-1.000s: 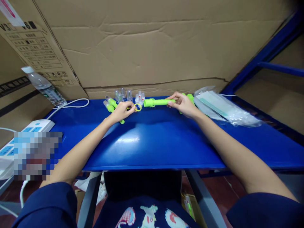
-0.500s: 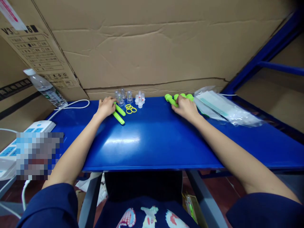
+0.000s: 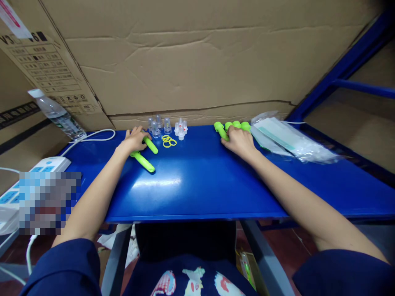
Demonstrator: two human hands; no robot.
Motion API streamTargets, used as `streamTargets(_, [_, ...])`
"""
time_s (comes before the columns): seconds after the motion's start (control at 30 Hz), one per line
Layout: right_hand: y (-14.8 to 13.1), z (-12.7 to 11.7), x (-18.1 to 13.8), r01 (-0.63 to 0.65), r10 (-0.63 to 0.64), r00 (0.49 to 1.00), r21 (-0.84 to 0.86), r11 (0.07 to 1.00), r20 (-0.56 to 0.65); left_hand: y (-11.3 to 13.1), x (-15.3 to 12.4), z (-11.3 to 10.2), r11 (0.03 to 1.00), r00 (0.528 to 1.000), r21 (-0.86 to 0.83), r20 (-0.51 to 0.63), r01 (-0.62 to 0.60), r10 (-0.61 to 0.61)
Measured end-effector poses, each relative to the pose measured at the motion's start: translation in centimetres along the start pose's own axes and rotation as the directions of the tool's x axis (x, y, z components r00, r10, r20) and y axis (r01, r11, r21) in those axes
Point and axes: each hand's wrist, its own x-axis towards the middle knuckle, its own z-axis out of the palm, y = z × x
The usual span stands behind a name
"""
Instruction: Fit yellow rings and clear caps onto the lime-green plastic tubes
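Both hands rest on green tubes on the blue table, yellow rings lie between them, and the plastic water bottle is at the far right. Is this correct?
Not quite. The head view shows the plastic water bottle at the far left, not the right. The rest is right.

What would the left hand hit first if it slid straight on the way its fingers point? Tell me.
Probably the clear vials standing just beyond the left hand. Its fingers rest at a green tube, which lies slightly to the side of that line. Depth is unclear.
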Motion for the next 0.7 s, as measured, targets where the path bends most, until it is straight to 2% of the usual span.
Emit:
streamTargets(0.1, [-0.4,-0.4,-0.3,0.003,-0.001,1.000,-0.067,0.998,0.031,-0.8,0.3,0.3,0.992,0.993,-0.034,-0.032,-0.118,0.117])
streamTargets(0.23, [-0.2,-0.3,-0.4,0.028,-0.029,0.999,-0.056,0.998,-0.018,-1.6,0.9,0.3,0.960,0.963,-0.098,-0.086,-0.263,0.255])
streamTargets(0.33, [-0.4,0.0,-0.3,0.096,-0.091,0.990,0.044,0.994,-0.112,-1.0,0.9,0.0,0.939,0.942,-0.106,-0.116,-0.327,0.315])
streamTargets(0.4, [-1.1,0.0,-0.5,0.179,-0.140,0.971,0.203,0.963,-0.196,0.3,0.6,-0.3,0.923,0.922,-0.090,-0.137,-0.375,0.361])
streamTargets(0.47, [-2.5,-0.3,-0.9,0.250,-0.167,0.963,0.467,0.848,-0.212,2.2,0.1,-0.5,0.904,0.895,-0.052,-0.177,-0.425,0.410])
streamTargets(0.5, [-3.4,-0.5,-1.3,0.242,-0.178,0.970,0.627,0.741,-0.164,3.3,-0.2,-0.6,0.894,0.877,-0.021,-0.205,-0.448,0.434])
streamTargets(0.53, [-4.2,-0.7,-1.7,0.178,-0.213,0.975,0.784,0.595,-0.060,4.5,-0.5,-0.6,0.885,0.859,0.018,-0.231,-0.465,0.456])
streamTargets(0.57, [-5.1,-0.8,-2.1,0.054,-0.267,0.961,0.899,0.436,0.072,5.7,-0.8,-0.6,0.874,0.839,0.071,-0.250,-0.481,0.482])
streamTargets(0.6, [-5.8,-1.0,-2.6,-0.082,-0.330,0.925,0.950,0.303,0.185,6.8,-1.0,-0.6,0.860,0.820,0.131,-0.263,-0.492,0.509])
streamTargets(0.63, [-6.4,-1.2,-3.0,-0.184,-0.382,0.889,0.960,0.211,0.254,7.7,-1.2,-0.6,0.844,0.802,0.187,-0.264,-0.503,0.536])
streamTargets(0.7, [-7.0,-1.4,-3.6,-0.257,-0.441,0.848,0.956,0.141,0.293,9.1,-1.5,-0.5,0.822,0.781,0.255,-0.262,-0.510,0.566])
